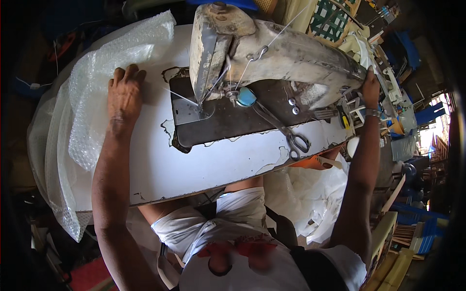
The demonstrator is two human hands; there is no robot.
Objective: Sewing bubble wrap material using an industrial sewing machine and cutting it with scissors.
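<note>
A worn, paint-chipped sewing machine [296, 48] stands on a white tabletop [204, 169]. At the left, my left hand [125, 92] is closed, its fingers curled down at the edge of a crumpled sheet of clear bubble wrap [90, 97]; the fingertips are hidden. My right hand [371, 89] reaches to the machine's right end and is closed round the handwheel, which is mostly hidden. White thread [182, 96] runs across the metal plate toward the needle area. Scissors [276, 121] lie on the dark machine bed, handles toward me.
A light blue disc [246, 97] sits beside the presser mechanism. Two small bobbins [294, 106] and a yellow-black tool [344, 120] lie on the right of the table. White plastic sheeting [310, 199] is heaped below the table. Cluttered furniture parts stand to the right.
</note>
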